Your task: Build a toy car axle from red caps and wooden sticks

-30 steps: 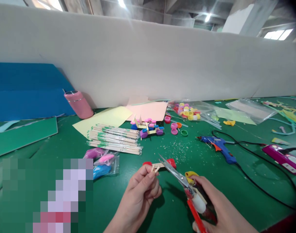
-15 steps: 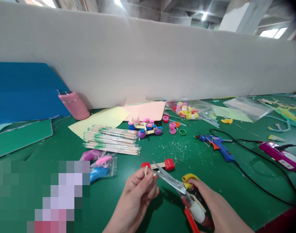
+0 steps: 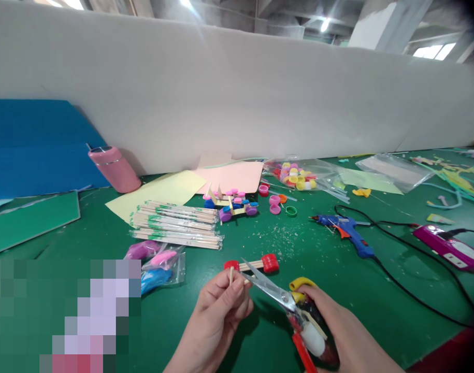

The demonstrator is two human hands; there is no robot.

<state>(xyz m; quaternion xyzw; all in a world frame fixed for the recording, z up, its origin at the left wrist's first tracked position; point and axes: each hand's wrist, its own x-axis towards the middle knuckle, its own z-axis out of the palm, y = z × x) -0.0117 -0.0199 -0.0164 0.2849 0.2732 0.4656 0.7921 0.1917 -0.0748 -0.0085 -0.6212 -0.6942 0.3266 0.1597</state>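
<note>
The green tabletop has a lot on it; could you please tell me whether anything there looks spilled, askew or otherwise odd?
Pale crumbs lie scattered over the tabletop between the loose caps and the red-ended stick piece, like spilled debris. The pink tumbler appears tilted, though lens distortion may explain that.

gap between scissors (image 3: 284, 297) and glue gun (image 3: 353, 234)

Bright, smooth metal is seen on the long silver scissors blades (image 3: 274, 290), smooth plastic on the looped yellow scissors handle (image 3: 297, 284). Matt bare wood is shown by the thin pale sticks (image 3: 231, 276). Flat green counter (image 3: 155, 326): smooth, faintly glossy. Slim pale wooden rods (image 3: 182, 225) are wrapped in shiny, crinkled clear film (image 3: 218, 241).
</note>
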